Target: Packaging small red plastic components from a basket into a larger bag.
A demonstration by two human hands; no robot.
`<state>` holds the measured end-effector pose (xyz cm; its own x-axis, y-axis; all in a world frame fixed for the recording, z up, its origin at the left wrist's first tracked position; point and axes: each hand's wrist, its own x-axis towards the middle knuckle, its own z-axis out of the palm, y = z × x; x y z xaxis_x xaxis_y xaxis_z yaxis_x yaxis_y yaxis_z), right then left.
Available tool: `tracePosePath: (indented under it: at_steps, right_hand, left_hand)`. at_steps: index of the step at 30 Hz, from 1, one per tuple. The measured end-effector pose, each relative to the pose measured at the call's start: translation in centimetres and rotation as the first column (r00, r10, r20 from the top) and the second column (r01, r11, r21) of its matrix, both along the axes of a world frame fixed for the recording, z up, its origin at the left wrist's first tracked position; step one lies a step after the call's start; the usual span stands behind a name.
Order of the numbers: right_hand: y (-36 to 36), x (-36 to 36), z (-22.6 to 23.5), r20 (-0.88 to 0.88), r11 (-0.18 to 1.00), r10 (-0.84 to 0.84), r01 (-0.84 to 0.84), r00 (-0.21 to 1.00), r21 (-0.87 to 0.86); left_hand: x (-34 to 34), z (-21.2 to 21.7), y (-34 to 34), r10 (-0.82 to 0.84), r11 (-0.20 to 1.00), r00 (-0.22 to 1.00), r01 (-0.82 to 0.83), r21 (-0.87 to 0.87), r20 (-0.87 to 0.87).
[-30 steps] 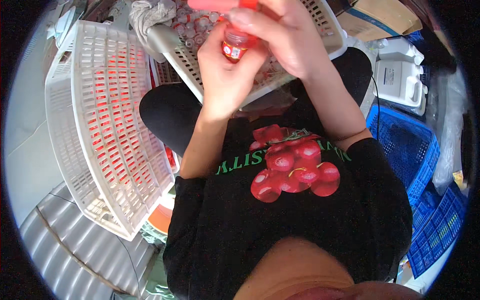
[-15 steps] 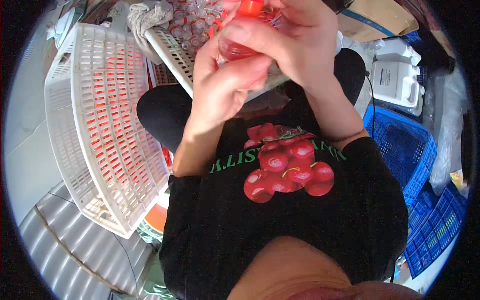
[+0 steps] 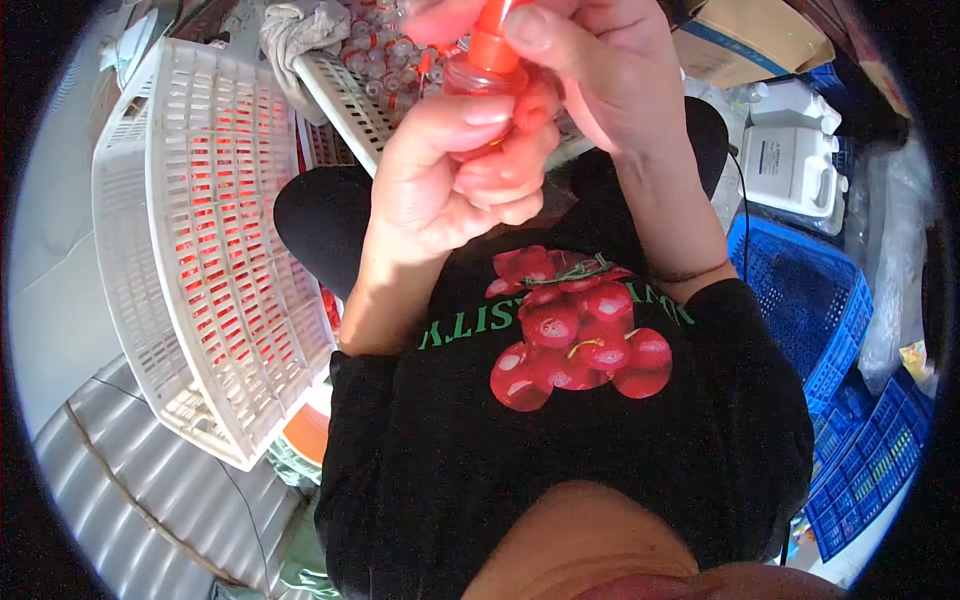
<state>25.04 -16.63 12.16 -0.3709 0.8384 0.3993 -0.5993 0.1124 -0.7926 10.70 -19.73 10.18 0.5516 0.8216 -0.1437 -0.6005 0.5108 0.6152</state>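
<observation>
I have a small clear bottle [image 3: 487,82] with an orange cap [image 3: 493,40] held up close in front of my chest, above the white slotted tray [image 3: 345,95] on my lap. My left hand [image 3: 450,170] is wrapped around the bottle's body from below, fingers curled tight on it. My right hand [image 3: 600,70] comes over the top, thumb and fingertips pinching the cap. Behind the bottle, the tray holds many more small bottles [image 3: 385,50]. Left of that tray a bigger white crate [image 3: 200,250] stands tilted; to its right sit blue baskets [image 3: 800,300].
</observation>
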Motion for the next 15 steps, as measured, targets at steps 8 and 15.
tracePosePath:
  at_steps: [8,15]
  right_hand:
    - [1.4,-3.6,-4.3,0.143,0.979,-0.178,0.159,0.974,0.130]
    - [0.4,-6.7,-6.2,0.236,0.984,0.154,-0.171,0.960,0.056]
  left_hand:
    - [-2.5,-0.6,-0.4,0.774,0.629,0.147,-0.069,0.774,-0.616]
    - [-26.4,11.1,-7.7,0.303,0.527,-0.940,0.029,0.849,-0.156]
